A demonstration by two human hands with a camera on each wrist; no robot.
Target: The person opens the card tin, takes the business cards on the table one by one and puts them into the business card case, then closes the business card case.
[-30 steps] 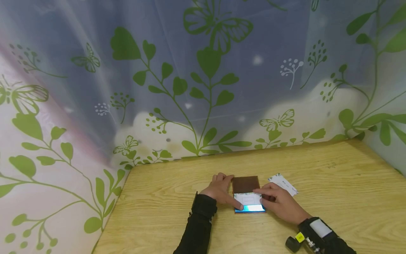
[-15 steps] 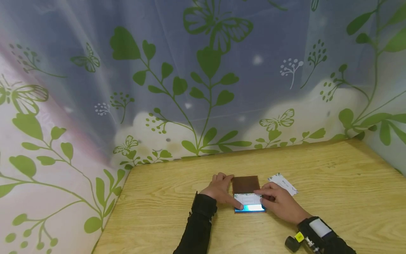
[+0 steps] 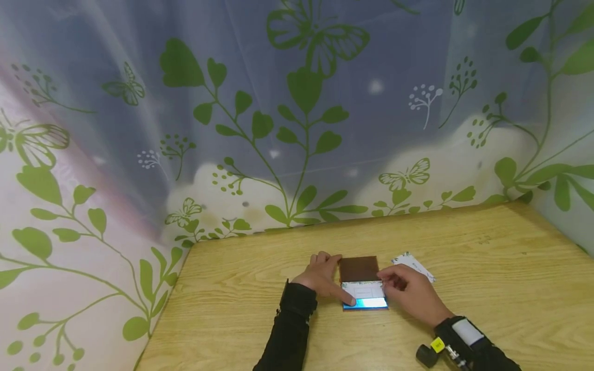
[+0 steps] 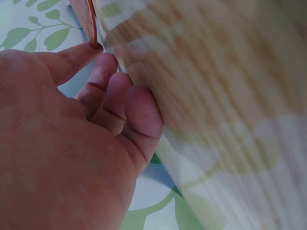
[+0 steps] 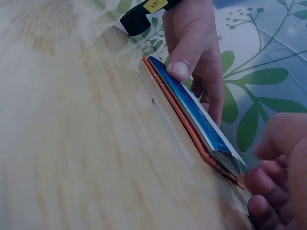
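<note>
An opened brown card holder (image 3: 359, 269) lies on the table. In its lower half sits a white card (image 3: 363, 289) with leaf print, above a bright blue strip (image 3: 371, 303). My left hand (image 3: 320, 278) presses its thumb on the lower left of the holder. Its index fingertip touches the holder's edge in the left wrist view, and the other fingertips rest on the table. My right hand (image 3: 413, 291) hovers at the holder's right edge with loosely bent fingers. In the right wrist view those fingers (image 5: 268, 191) stand beside the holder's end, apparently holding nothing.
A second white card (image 3: 415, 265) with leaf print lies behind the right hand, partly covered by it. The wooden table (image 3: 241, 309) ends at a printed curtain (image 3: 260, 154) at the back and sides.
My right hand's fingertips have drawn off the card's upper right edge, slightly up and to the right. The left hand and the card holder have stayed in place.
</note>
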